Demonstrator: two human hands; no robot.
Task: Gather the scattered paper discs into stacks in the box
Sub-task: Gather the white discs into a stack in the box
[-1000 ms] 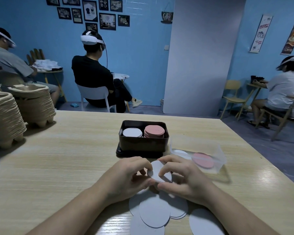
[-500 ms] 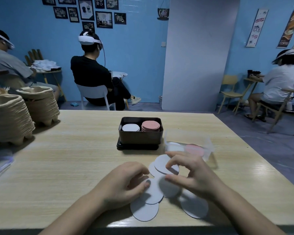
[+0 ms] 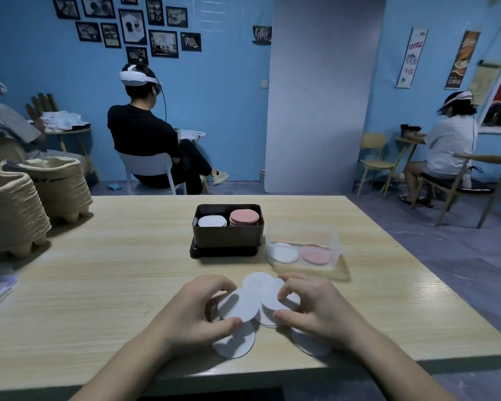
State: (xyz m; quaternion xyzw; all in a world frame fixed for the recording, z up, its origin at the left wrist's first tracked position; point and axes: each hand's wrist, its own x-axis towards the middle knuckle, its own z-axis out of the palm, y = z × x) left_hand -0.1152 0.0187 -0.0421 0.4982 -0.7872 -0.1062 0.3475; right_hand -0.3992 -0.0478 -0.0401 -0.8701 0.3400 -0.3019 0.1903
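Paper discs point(image 3: 239, 306) overlapping, left hand point(image 3: 197, 311) grip pinching one, right hand point(image 3: 315, 309) pinching another

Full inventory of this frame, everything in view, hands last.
loose white discs: several, white, overlapping near the table's front edge
dark box: one, dark brown, mid-table
white stack: one, white, left side of the dark box
pink stack: one, pink, right side of the dark box
clear container: one, transparent, right of the dark box, holds a few white and pink discs
pulp tray stacks: two, tan, table's left edge
table: one, light wood
seated people: three, wearing headsets, background
left hand: grips loose white discs
right hand: pinches loose white discs
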